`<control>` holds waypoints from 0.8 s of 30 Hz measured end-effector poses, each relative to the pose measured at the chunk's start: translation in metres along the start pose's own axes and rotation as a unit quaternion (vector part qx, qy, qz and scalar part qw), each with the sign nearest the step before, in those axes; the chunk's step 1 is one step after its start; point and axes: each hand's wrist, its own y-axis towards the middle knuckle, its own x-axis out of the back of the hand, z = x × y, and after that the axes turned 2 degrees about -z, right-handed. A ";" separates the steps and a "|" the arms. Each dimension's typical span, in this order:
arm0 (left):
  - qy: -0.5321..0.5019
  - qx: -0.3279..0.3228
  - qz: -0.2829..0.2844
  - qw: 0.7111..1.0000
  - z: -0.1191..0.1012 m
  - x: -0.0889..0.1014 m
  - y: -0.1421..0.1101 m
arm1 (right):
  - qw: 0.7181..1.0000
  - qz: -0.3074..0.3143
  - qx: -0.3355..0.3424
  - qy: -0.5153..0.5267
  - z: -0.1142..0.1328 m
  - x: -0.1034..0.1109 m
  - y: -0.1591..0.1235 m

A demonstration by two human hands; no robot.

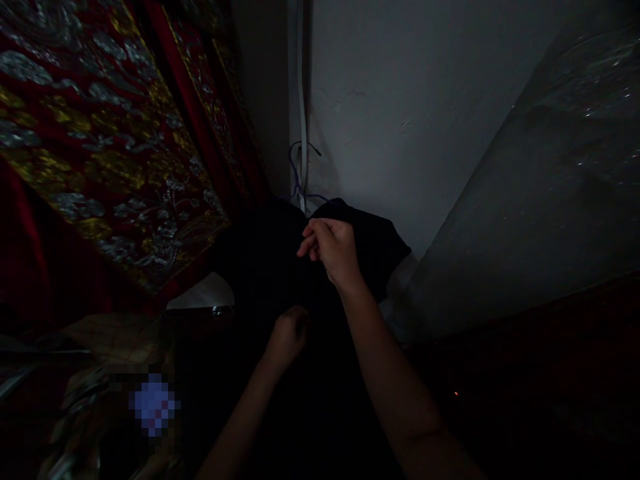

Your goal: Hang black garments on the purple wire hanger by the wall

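Observation:
A black garment (365,233) with short, wide sleeves hangs on a thin blue hanger (295,175) against the wall. My right hand (334,245) is in front of its neckline, thumb and forefinger pressed together and the other fingers curled. Whatever it may pinch is too small or dark to see. Lower down, over the front of the garment, my left hand (290,333) is closed in a loose fist. Its fingertips are in shadow, and I cannot tell whether cloth is in them. The lower part of the garment is lost in darkness.
Red cloth with gold and silver embroidery (115,147) hangs at the left. A white cable (301,87) runs down the pale wall (425,87). Clear plastic sheeting (560,153) covers the right side. Dim items, including a beige cloth (115,337), lie at lower left.

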 end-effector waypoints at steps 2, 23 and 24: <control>0.002 -0.026 0.004 1.000 -0.021 0.026 0.027 | 1.000 0.009 0.011 -0.006 -0.002 0.002 -0.006; -0.299 0.020 -0.427 0.853 -0.039 0.159 0.093 | 0.989 0.110 -0.093 -0.036 -0.096 0.019 -0.084; -0.348 0.058 -0.434 0.829 -0.024 0.153 0.081 | 0.988 0.110 -0.105 -0.021 -0.095 0.017 -0.095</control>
